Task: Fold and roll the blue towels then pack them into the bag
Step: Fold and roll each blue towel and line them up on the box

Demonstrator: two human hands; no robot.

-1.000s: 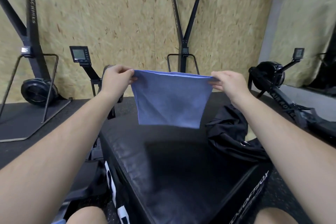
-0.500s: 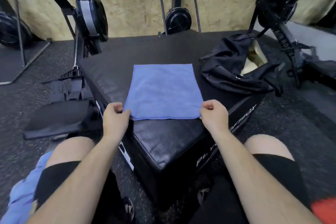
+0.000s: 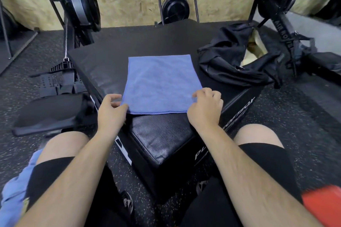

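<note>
A folded blue towel point(image 3: 160, 83) lies flat on the black padded box point(image 3: 162, 138) in front of me. My left hand point(image 3: 110, 112) is at the towel's near left corner, thumb resting on the cloth and fingers loose beside it. My right hand point(image 3: 204, 108) is at the near right corner with curled fingers pinching the towel's right edge. The black bag point(image 3: 230, 59) sits crumpled on the box's far right, its mouth open towards the right. More blue cloth point(image 3: 13, 195) lies by my left thigh.
Rowing machines stand to the left point(image 3: 79, 2) and right point(image 3: 280, 5) of the box, and a black seat pad point(image 3: 49, 112) lies to its left. A red object point(image 3: 323, 202) shows at the bottom right. Speckled rubber floor surrounds the box.
The towel came down from being held up in the air onto the box. Since half a second ago both hands slid slightly forward along its side edges, and the left fingers loosened.
</note>
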